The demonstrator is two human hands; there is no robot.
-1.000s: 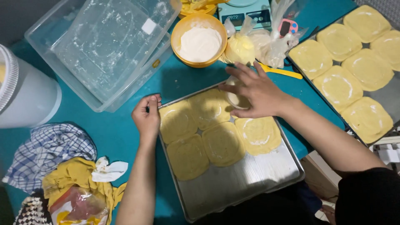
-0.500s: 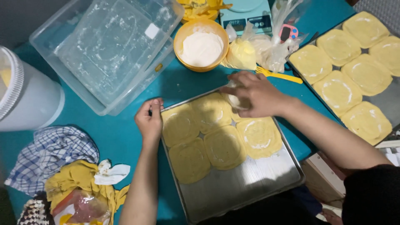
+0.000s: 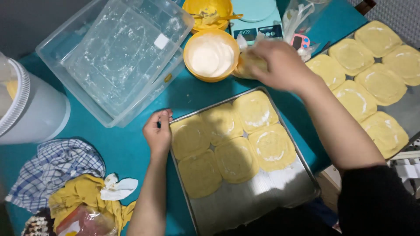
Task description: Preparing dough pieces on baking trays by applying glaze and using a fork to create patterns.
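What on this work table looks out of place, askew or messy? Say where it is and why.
The clear plastic tub rests tilted on its lid, smeared with flour. Crumpled cloths are heaped at the table's corner. The metal tray sits askew, its near end overhanging the table edge.

Clear plastic tub (image 3: 114, 57) top-left; checked cloth (image 3: 54, 168) bottom-left; digital scale (image 3: 256, 19) top ctr; 2nd tray (image 3: 404, 109) right.

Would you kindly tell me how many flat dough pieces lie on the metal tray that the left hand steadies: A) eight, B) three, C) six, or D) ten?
C: the metal tray by the left hand carries six yellow dough pieces, in roughly two rows of three, with its near end bare.
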